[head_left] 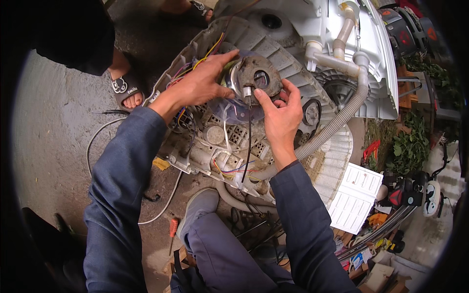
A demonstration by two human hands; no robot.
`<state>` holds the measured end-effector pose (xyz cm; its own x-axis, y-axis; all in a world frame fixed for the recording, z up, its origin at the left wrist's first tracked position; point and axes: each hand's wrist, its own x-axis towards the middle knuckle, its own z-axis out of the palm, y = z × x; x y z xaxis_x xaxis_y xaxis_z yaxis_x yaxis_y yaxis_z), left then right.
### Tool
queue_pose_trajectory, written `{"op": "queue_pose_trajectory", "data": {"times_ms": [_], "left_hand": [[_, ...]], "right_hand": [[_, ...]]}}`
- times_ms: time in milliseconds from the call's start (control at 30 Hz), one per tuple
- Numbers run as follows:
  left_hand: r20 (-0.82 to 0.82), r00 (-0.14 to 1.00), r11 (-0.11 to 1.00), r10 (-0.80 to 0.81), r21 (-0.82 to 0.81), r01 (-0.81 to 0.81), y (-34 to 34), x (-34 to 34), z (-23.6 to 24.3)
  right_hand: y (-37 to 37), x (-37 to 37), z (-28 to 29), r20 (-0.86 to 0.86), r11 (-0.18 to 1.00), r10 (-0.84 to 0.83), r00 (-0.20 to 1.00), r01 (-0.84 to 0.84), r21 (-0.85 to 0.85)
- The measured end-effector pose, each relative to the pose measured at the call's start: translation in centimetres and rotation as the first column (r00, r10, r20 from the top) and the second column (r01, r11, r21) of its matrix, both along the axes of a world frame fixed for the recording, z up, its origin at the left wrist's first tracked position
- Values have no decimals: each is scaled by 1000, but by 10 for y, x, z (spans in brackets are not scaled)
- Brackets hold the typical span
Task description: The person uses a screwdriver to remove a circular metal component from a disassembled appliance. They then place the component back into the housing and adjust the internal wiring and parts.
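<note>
A dirty, rusty brown motor part (257, 75) with a round hole sits over the underside of an overturned white washing machine (293, 58). My left hand (202, 80) grips its left side, fingers stretched over the top. My right hand (279, 110) holds its lower right edge, thumb pressing near a small metal terminal. A black wire (249, 146) hangs down from the part. A clear plastic sheet (234, 110) lies beneath it. Coloured wires (207, 53) run along the machine's edge by my left hand.
A grey corrugated drain hose (337, 119) curves across the machine. Another person's sandalled foot (128, 90) stands at the upper left. An orange-handled screwdriver (172, 229) lies on the concrete by my shoe (198, 207). A white slatted panel (355, 198), tools and clutter lie at the right.
</note>
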<state>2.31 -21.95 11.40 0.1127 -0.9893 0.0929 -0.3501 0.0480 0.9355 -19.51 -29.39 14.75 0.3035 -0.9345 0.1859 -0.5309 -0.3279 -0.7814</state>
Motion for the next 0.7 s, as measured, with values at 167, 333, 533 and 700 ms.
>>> {"op": "queue_pose_trajectory", "data": {"times_ms": [167,333,533,700], "left_hand": [[21,1000,1000,4,-12,-4,0,1,-4],[57,998,1000,0,-25,1,1,3,-1],[31,999,999,18,-46,-17,0,4,-4],[75,997,997,10,-72,-4,-4,6,-7]], "right_hand": [[-2,5,5,-89,998,66,994,-67,-18],[-5,5,12,-170,988,137,976,-148,-53],[-8,4,8,-190,978,134,973,-160,-130],[-4,7,13,-196,992,105,975,-118,-52]]}}
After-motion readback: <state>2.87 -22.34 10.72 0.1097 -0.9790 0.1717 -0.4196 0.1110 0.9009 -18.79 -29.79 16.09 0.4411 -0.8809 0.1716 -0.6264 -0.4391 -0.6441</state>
